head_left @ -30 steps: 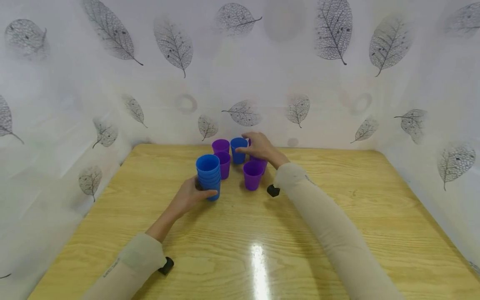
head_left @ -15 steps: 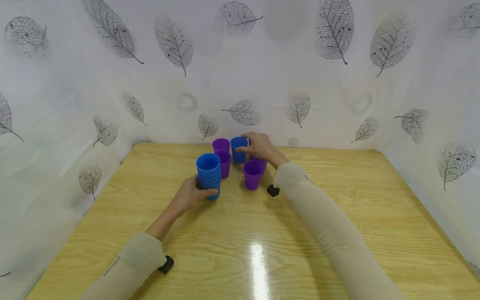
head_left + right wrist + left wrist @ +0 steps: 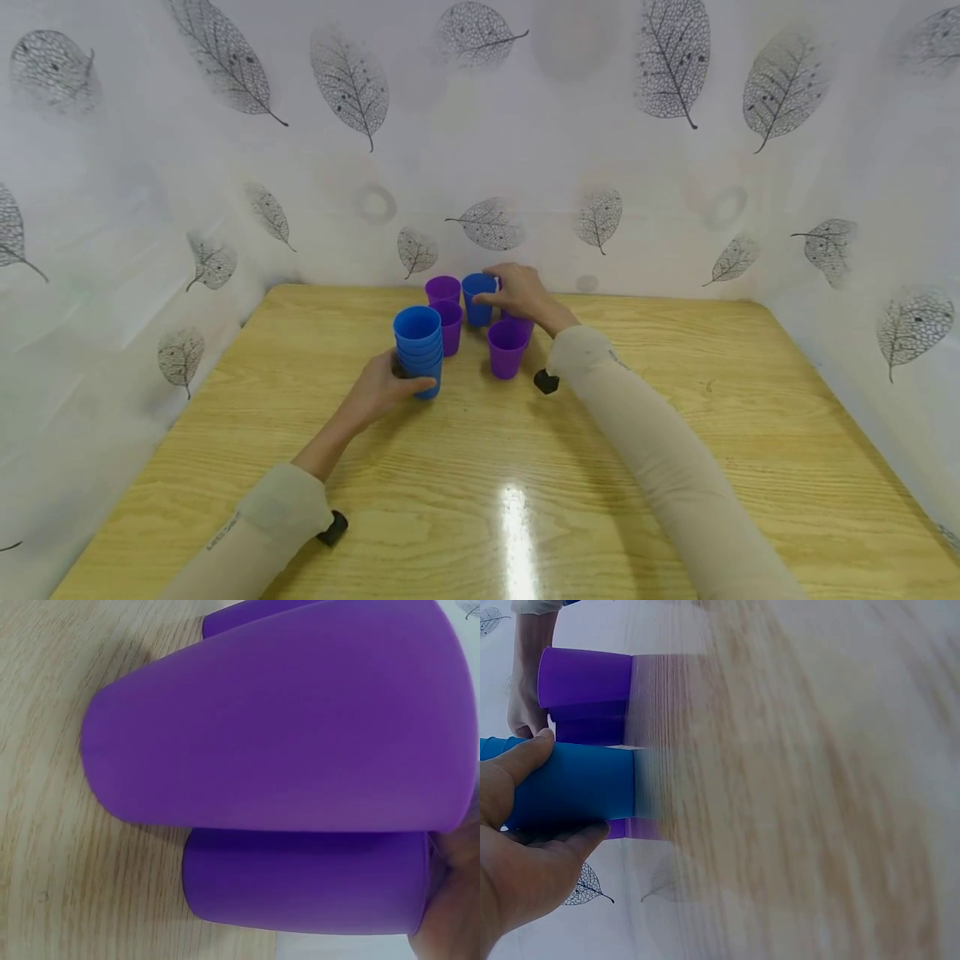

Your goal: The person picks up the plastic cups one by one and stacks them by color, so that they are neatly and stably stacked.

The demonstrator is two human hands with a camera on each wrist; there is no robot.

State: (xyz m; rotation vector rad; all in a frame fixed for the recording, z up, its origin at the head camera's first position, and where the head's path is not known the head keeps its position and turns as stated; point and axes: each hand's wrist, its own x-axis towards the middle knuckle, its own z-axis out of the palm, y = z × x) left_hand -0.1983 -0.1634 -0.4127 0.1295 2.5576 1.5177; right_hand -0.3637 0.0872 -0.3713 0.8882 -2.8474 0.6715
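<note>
My left hand (image 3: 382,387) grips a stack of blue plastic cups (image 3: 417,333) from its left side, thumb across the front. In the left wrist view the lowest blue cup (image 3: 577,784) shows between thumb and fingers, its base right at the tabletop. Farther back, my right hand (image 3: 521,293) holds a single blue cup (image 3: 477,304) at its right side, thumb in front and fingers behind the rim. Purple cups flank it: one front right (image 3: 507,352), another partly under the right wrist. In the right wrist view a large purple cup (image 3: 285,727) hides most of the hand.
Two more purple cups stand left of the single blue cup, one at the back (image 3: 442,288) and one nearer (image 3: 450,327), beside the stack. All stand on a wooden table (image 3: 637,400), near a leaf-patterned wall covering (image 3: 540,167) behind its far edge.
Both hands and all the cups keep their places; only the head view shifts very slightly.
</note>
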